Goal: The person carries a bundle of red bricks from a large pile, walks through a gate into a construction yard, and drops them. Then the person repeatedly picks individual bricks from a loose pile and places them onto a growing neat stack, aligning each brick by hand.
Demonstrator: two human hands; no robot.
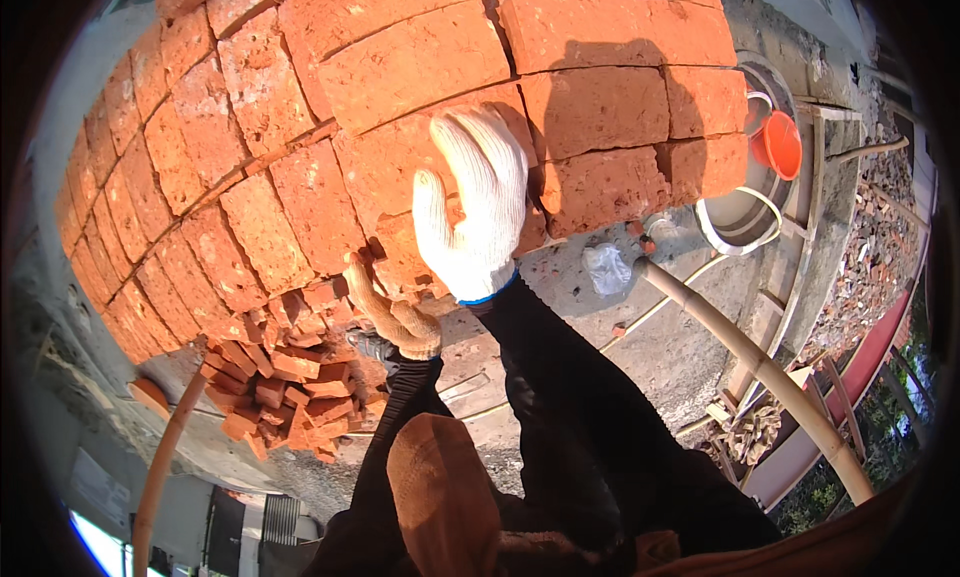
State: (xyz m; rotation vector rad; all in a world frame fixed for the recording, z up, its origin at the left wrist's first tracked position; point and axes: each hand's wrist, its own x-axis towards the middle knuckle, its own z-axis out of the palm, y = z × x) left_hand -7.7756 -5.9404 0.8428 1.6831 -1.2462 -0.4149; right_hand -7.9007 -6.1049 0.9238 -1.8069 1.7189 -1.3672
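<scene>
My left hand (395, 317), in a tan glove, is at the lower edge of the red brick stack (270, 67), one finger stretched up against it and the others partly bent. My right hand (470, 197), in a white knitted glove, lies over a brick (385, 152) on the front row, thumb and fingers apart and slightly curved. It is above and to the right of my left hand. The brick's underside and any grip on it are hidden. A large shadow falls across the right-hand bricks.
Loose broken bricks (285, 397) lie below left. Bamboo poles (745, 352) rise at both sides. At right are an orange tub (780, 142), a white-rimmed bucket (740, 222), a white bag (607, 269) and rubble (865, 267) beyond a concrete edge.
</scene>
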